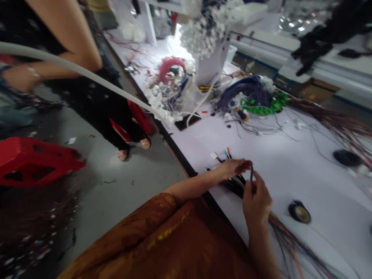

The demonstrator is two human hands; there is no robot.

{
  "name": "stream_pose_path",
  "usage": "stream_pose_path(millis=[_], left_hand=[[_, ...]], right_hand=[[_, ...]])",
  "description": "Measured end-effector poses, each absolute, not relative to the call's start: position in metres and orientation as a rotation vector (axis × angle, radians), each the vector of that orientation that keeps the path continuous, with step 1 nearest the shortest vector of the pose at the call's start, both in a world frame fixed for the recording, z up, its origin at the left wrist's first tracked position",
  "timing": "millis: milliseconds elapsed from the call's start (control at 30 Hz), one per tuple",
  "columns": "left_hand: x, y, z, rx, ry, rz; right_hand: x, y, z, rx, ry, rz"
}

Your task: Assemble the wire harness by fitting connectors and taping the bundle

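Note:
A bundle of thin coloured wires (232, 182) lies across the near edge of the white table (290, 166), with small connector ends fanned out at its far tip. My left hand (234, 167) rests on the bundle, its fingers closed over the wires. My right hand (255, 199) is just behind it, pinching a dark wire upright between thumb and fingers. The wires trail off to the lower right (293, 244).
A roll of black tape (299, 212) lies to the right of my hands. Heaps of wire harnesses in purple (250, 91), green (270, 105) and pink (170, 68) fill the far table. Another person (72, 50) stands at the left beside a red stool (31, 161).

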State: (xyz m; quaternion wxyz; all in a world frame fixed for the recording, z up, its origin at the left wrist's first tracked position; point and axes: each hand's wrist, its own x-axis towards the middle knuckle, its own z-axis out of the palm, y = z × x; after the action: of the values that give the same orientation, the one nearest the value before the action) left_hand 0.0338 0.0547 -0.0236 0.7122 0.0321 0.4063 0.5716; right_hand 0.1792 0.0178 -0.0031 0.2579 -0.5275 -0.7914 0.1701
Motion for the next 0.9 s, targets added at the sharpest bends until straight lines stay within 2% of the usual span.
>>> stream_pose_path(millis=[100, 267, 400, 500, 567, 667, 900], left_hand=[[0.033, 0.051, -0.024, 0.084, 0.875, 1.264], [0.027, 0.049, -0.025, 0.317, 0.973, 1.328], [0.006, 0.042, -0.020, 0.998, 1.406, 1.487], [-0.013, 0.045, -0.026, 1.553, 1.663, 1.306], [-0.022, 0.050, -0.037, 1.711, 1.759, 1.103], [-0.031, 0.056, -0.054, 1.726, 1.839, 0.992], [-0.049, 0.056, -0.060, 1.598, 1.823, 1.146]], right_hand=[[0.188, 0.028, -0.017, -1.332, -1.978, 0.420], [0.191, 0.044, -0.047, -1.326, -1.883, 0.754], [0.195, 0.047, -0.052, -1.286, -1.918, 0.760], [0.199, 0.047, -0.055, -1.298, -1.965, 0.722], [0.201, 0.046, -0.058, -1.271, -1.980, 0.710], [0.207, 0.044, -0.059, -1.199, -1.960, 0.738], [0.246, 0.047, -0.046, -1.247, -2.146, 0.784]])
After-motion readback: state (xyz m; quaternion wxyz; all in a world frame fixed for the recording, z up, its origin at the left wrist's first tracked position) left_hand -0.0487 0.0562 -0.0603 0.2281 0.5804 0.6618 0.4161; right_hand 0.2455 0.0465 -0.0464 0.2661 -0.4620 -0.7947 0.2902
